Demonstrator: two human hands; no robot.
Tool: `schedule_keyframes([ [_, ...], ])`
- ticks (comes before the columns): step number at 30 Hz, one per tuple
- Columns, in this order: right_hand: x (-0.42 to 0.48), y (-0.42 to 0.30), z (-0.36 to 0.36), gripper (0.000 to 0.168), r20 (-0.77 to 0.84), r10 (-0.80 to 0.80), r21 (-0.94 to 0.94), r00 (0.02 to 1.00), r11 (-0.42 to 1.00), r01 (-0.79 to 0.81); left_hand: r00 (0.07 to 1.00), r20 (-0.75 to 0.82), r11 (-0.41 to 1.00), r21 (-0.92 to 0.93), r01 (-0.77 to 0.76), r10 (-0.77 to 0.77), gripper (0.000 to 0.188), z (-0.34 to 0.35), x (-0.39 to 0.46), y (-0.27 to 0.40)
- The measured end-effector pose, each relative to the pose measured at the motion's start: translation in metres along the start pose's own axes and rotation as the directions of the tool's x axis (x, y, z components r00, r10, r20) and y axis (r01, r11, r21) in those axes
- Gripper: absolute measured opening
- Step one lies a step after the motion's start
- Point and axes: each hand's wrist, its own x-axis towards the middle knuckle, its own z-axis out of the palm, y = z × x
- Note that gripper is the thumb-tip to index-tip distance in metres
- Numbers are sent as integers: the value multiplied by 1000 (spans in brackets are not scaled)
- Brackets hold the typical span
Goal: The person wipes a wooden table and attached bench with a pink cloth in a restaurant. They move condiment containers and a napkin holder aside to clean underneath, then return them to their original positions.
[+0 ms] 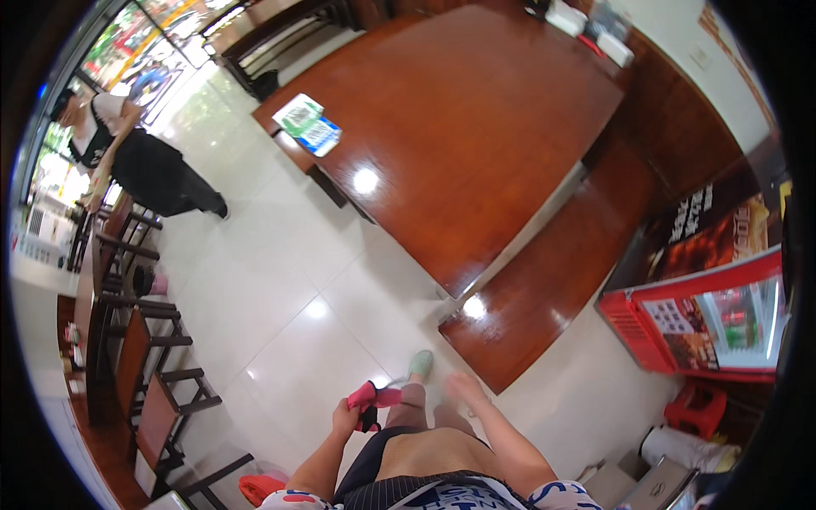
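Note:
My left hand [346, 415] is closed around a bundled pink and black fabric item [376, 396], held low in front of my left leg. What the item is exactly cannot be told. My right hand [464, 387] hangs in front of my right leg, near the corner of a wooden bench [510, 338]. Motion blurs its fingers, and nothing is plainly visible in them. Ahead stands a glossy brown wooden table [472, 146]. Two joined green and blue cards with printed codes [308, 125] lie at its left edge.
A person in a dark apron [137, 156] stands at far left beside wooden chairs [162, 408] along another table. A red glass-door drinks fridge [701, 319] is at right, with a red plastic stool [695, 410] below. White containers [567, 19] sit at the table's far end.

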Motion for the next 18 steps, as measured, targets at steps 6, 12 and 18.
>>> schedule_keyframes([
  [6, -38, 13, -47, 23, -169, 15, -266, 985, 962, -60, 995, -82, 998, -40, 52, -55, 28, -27, -44, 11],
  [12, -23, -33, -23, 23, -149, 15, -510, 989, 855, -90, 972, -168, 915, -394, 88, -166, 23, -50, -41, -28],
  [18, 20, -131, 86, 31, -4, -173, -793, 985, 600, 102, 974, -159, 740, -673, 14, -163, 21, -116, -6, 1],
])
